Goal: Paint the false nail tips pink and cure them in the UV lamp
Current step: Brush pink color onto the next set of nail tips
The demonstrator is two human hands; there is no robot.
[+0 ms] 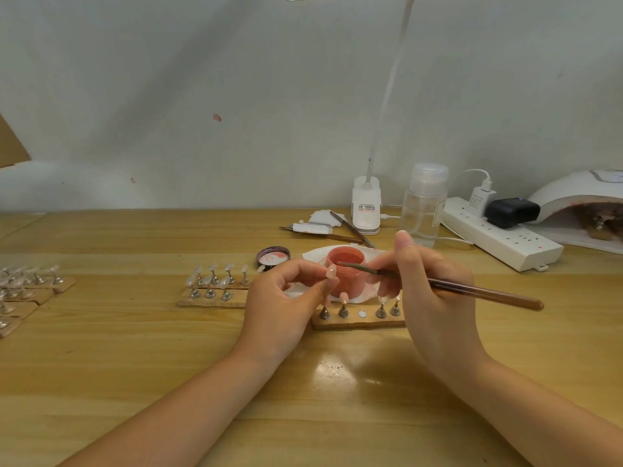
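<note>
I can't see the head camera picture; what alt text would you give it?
A person's right hand holds a thin brush towards a pink-painted nail tip pinched in the left hand, above an open jar of pink polish on a wooden table. Wooden strips of nail tips on stands lie around; a UV lamp sits far right.

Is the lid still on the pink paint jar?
No: the pink paint jar stands open, and its lid lies on the table to its left.
</note>
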